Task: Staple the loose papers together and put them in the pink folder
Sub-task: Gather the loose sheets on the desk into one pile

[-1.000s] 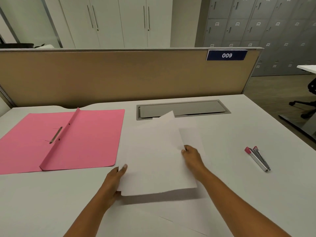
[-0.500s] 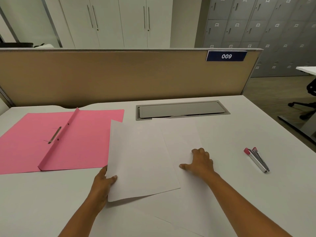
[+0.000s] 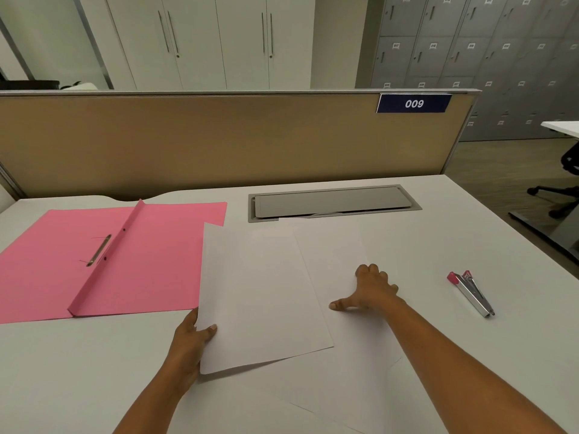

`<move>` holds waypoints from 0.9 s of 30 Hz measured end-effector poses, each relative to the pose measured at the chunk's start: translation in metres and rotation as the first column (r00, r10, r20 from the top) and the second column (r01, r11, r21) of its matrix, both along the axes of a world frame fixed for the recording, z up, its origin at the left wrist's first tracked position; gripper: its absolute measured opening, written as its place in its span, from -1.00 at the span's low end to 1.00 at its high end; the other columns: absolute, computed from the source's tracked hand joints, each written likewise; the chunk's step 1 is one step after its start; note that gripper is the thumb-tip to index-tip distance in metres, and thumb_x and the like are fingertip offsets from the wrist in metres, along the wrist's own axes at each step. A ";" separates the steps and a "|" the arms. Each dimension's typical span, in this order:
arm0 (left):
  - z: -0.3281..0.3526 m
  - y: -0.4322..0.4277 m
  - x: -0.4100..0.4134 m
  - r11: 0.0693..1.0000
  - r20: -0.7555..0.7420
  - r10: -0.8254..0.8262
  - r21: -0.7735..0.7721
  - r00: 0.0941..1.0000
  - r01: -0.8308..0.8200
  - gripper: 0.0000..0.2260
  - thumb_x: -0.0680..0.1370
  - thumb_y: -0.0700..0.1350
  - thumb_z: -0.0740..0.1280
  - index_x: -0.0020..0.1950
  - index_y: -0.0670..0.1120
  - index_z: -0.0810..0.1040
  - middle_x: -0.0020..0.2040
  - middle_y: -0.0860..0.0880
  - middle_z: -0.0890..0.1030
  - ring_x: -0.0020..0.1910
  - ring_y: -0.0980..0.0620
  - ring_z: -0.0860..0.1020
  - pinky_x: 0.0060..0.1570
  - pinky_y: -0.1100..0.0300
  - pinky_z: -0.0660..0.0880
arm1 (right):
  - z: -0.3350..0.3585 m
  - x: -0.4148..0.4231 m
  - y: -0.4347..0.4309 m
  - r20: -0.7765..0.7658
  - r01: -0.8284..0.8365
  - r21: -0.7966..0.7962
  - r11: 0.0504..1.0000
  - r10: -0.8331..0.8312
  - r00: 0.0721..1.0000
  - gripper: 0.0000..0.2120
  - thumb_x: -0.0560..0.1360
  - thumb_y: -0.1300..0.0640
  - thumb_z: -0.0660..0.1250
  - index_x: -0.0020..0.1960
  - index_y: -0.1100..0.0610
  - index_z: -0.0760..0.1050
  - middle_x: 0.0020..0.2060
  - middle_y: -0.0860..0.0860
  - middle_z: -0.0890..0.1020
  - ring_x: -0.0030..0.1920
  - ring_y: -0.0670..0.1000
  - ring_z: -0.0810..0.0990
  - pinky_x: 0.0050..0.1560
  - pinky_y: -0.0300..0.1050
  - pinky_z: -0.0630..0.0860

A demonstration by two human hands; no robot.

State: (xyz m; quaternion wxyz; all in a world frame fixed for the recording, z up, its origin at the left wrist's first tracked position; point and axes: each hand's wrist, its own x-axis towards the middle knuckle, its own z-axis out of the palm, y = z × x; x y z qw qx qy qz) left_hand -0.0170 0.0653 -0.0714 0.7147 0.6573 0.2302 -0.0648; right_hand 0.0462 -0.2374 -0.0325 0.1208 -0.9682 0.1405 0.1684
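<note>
Our left hand (image 3: 191, 341) pinches the near-left corner of one white sheet (image 3: 260, 296), lifted over the pink folder (image 3: 103, 258) (open flat, left on the bench (image 3: 470, 355)). Our right hand (image 3: 371, 289) presses spread fingers on another sheet (image 3: 338, 245), gripping nothing; the stapler (image 3: 471, 292) lies apart, right.

"009" on blue partition sign (image 3: 414, 103)

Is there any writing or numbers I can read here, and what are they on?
"009": white digits on the blue sign on the desk divider.
Locker tags: small numbers, too blurred to read.
Papers, pink folder, stapler: no readable text.
</note>
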 end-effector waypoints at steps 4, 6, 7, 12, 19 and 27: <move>0.000 -0.001 -0.001 1.000 0.005 0.006 -0.002 1.000 -0.006 -0.60 0.53 -0.38 0.21 0.36 -0.16 0.36 0.14 -0.19 0.55 0.04 -0.23 0.55 0.12 -0.08 0.47 | 0.000 0.002 -0.001 -0.011 0.015 0.028 0.999 -0.014 1.000 0.01 0.18 -0.31 0.46 0.40 0.18 0.13 0.35 0.10 0.28 0.37 0.14 0.28 0.31 0.11 0.34; 0.000 -0.002 -0.001 1.000 0.003 0.007 -0.005 1.000 -0.007 -0.59 0.53 -0.38 0.21 0.36 -0.16 0.36 0.13 -0.19 0.55 0.03 -0.23 0.55 0.12 -0.10 0.47 | -0.001 0.002 -0.001 -0.017 0.038 0.064 0.997 -0.037 0.999 0.00 0.17 -0.29 0.48 0.39 0.18 0.14 0.35 0.10 0.29 0.37 0.14 0.29 0.31 0.11 0.34; 0.001 -0.003 0.000 1.000 0.003 0.009 -0.005 1.000 -0.009 -0.59 0.53 -0.39 0.21 0.36 -0.16 0.36 0.13 -0.19 0.55 0.02 -0.23 0.55 0.12 -0.10 0.47 | -0.002 0.002 -0.002 -0.016 0.055 0.087 0.995 -0.054 0.998 0.00 0.17 -0.29 0.49 0.39 0.17 0.15 0.35 0.09 0.30 0.37 0.14 0.30 0.31 0.11 0.35; 0.001 -0.005 0.000 1.000 0.010 0.015 -0.003 1.000 -0.015 -0.60 0.53 -0.38 0.21 0.35 -0.17 0.36 0.11 -0.17 0.54 0.02 -0.22 0.54 0.11 -0.07 0.47 | -0.005 -0.002 -0.004 0.056 0.034 0.187 0.982 -0.045 0.997 -0.31 0.19 -0.21 0.51 0.12 0.09 0.30 0.19 0.07 0.44 0.12 0.07 0.46 0.06 -0.07 0.44; 0.001 -0.007 0.000 1.000 0.012 0.017 -0.013 1.000 -0.017 -0.61 0.53 -0.39 0.21 0.35 -0.18 0.36 0.13 -0.20 0.54 0.02 -0.22 0.53 0.11 -0.07 0.47 | -0.008 -0.011 0.002 0.179 0.015 0.182 0.983 -0.048 0.983 -0.39 0.28 -0.15 0.47 0.18 0.12 0.37 0.14 0.05 0.46 0.00 0.05 0.47 -0.11 -0.15 0.33; 0.002 -0.008 -0.001 1.000 0.012 0.018 -0.012 1.000 -0.018 -0.60 0.52 -0.39 0.22 0.35 -0.19 0.36 0.17 -0.22 0.55 0.04 -0.23 0.54 0.15 -0.11 0.46 | -0.014 -0.027 0.001 0.447 -0.026 0.027 0.999 0.011 0.894 -0.68 0.39 -0.11 0.38 -0.06 0.10 0.41 -0.10 -0.03 0.54 -0.01 0.05 0.54 -0.11 -0.16 0.25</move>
